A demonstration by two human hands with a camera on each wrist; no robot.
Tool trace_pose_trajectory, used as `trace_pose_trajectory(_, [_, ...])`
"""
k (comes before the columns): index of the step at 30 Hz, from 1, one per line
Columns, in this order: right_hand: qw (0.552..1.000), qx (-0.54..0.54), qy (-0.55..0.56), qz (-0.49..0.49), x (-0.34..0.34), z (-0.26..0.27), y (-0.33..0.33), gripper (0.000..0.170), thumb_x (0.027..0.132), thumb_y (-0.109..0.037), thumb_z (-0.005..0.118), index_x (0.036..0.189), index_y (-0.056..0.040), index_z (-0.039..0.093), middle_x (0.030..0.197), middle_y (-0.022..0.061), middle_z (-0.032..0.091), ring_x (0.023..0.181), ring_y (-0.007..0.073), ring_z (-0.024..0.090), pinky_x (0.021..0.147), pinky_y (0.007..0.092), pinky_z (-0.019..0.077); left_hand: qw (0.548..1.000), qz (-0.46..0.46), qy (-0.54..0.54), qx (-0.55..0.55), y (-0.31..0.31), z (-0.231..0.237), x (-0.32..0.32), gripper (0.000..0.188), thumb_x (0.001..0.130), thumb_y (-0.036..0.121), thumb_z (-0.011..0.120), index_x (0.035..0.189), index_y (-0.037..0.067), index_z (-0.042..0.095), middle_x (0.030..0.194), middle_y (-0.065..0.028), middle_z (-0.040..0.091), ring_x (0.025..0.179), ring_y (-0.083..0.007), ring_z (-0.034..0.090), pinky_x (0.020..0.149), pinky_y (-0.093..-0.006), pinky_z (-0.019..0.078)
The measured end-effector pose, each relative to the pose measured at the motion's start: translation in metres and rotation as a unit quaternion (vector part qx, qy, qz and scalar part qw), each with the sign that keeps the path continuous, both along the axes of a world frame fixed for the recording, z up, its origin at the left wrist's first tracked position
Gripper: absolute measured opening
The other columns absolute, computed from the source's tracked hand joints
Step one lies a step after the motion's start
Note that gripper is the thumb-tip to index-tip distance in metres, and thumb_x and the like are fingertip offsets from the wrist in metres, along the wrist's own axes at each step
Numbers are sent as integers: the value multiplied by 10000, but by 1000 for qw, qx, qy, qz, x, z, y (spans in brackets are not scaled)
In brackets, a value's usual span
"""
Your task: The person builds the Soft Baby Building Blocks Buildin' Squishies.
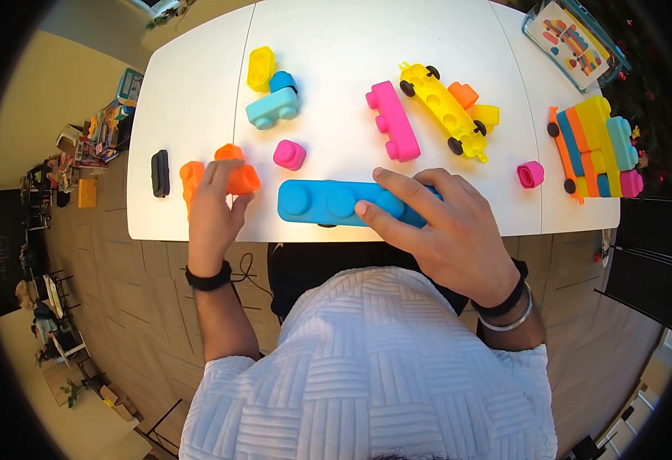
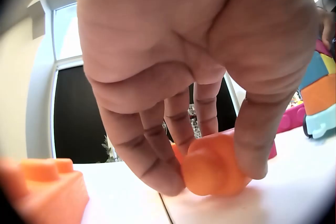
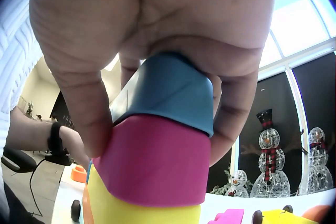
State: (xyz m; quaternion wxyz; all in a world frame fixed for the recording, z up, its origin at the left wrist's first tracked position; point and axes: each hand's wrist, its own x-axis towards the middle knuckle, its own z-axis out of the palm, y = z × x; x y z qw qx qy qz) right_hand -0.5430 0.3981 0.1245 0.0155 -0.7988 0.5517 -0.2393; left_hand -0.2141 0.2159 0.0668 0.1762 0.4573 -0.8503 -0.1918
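Both hands on blocks: orange in my left, stack in my right

My left hand (image 1: 217, 211) is narrow, thumb and fingertips pinching an orange block (image 2: 215, 166) at the near left part of the white table (image 1: 321, 54). A second orange block (image 1: 191, 180) sits just beside it, with a black piece (image 1: 160, 173) farther left.

My right hand (image 1: 458, 238) grips a stack near the front edge, thumb on one side, fingers on the other. Stack, top down: long blue block (image 1: 317, 201) with round studs, magenta block (image 3: 157, 161), yellow block (image 3: 142, 214). My fingers cover its right end.

Beyond, from the left: a yellow tub-shaped block (image 1: 261, 68), a dark blue block (image 1: 283, 82) touching a light blue block (image 1: 272, 109), a small pink block (image 1: 289, 155), a long pink block (image 1: 393, 121) and a yellow wheeled base (image 1: 443, 111) lying wheels out. A small magenta piece (image 1: 530, 175) is near the multicolor wheeled build (image 1: 593, 149) at far right.

Labels: a printed card (image 1: 566, 42) in a teal-edged case, upper right, shows a colorful block vehicle; any lettering is too small to read. Blocks: plain faces, no brand legible.
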Motion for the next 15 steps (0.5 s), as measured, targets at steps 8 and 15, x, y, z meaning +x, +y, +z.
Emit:
trace_pose_trajectory(8, [1000, -13, 5, 9, 2, -3, -4, 480, 913, -90, 706, 1358, -258, 766, 1452, 79, 661, 1030, 296, 639, 806, 389, 577, 970, -194, 141, -47, 49, 91, -41, 626, 734, -102, 677, 1348, 3, 735, 1260, -183, 694, 1141, -371, 698, 1006, -446, 567])
trace_pose_trajectory(15, [1000, -15, -13, 12, 3, -4, -5, 476, 909, -102, 722, 1360, -247, 767, 1458, 75, 662, 1039, 298, 639, 821, 393, 579, 955, -248, 150, -57, 42, 79, -63, 638, 722, -40, 662, 1359, 8, 672, 1271, -198, 720, 1155, -420, 693, 1031, -467, 552])
